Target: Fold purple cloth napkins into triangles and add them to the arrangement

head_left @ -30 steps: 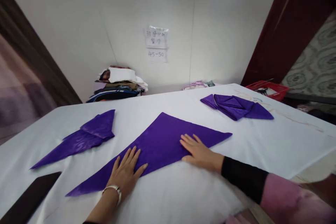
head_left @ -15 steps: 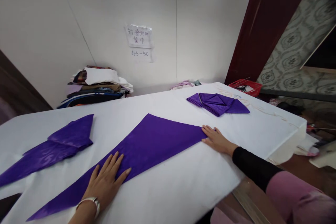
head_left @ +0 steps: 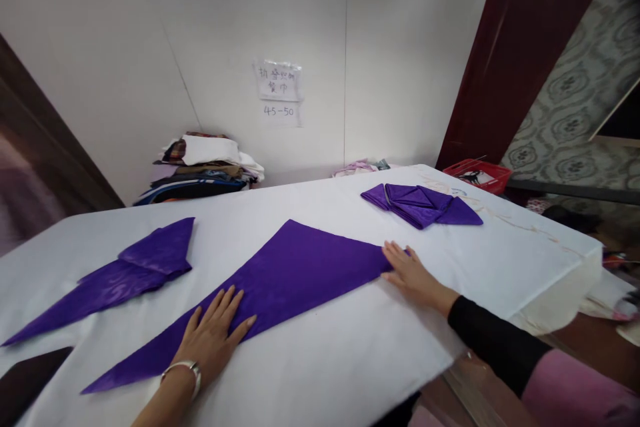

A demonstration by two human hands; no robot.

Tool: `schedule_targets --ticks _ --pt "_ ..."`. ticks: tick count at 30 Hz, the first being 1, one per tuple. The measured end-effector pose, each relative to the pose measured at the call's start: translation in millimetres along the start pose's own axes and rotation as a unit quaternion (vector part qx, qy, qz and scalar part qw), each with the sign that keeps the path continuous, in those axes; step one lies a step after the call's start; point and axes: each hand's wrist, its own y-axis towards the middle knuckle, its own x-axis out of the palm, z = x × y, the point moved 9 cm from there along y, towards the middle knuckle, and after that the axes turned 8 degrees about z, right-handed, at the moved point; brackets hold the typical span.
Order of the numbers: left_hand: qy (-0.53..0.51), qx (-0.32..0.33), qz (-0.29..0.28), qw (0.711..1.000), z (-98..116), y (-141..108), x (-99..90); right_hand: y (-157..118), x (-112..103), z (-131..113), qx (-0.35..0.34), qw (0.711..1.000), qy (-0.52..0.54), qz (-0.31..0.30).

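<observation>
A purple napkin (head_left: 305, 267), folded into a long triangle, lies flat in front of me on the white tablecloth (head_left: 320, 367). My left hand (head_left: 213, 333), with a silver bracelet at the wrist, rests palm down on its left part, fingers spread. On the napkin's right corner lies my right hand (head_left: 413, 277), its fingers stretched out; a bit of purple shows beside them. Farther left sits another folded purple napkin (head_left: 135, 263) with a pointed end. Toward the far right is a group of folded purple napkins (head_left: 417, 203), partly overlapping.
Folded clothes (head_left: 205, 170) are stacked behind the table against the wall. A red basket (head_left: 480, 175) stands past the far right corner. A dark flat object (head_left: 33, 380) lies at the near left edge. Handwritten paper signs (head_left: 280, 90) hang on the wall.
The camera view has shifted slightly, so everything sits a little farther right. The right hand's fingers reach slightly farther over the napkin's corner; the left hand stays in place on it.
</observation>
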Motion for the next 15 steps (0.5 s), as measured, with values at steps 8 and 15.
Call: schedule_targets --ticks 8,15 --pt "-0.015 0.003 0.013 1.000 -5 0 2.9 6 25 -96 -0.124 0.981 0.106 -0.103" --pt "-0.012 0.002 0.017 1.000 -4 -1 -0.4 -13 20 -5 -0.028 0.996 0.062 -0.066"
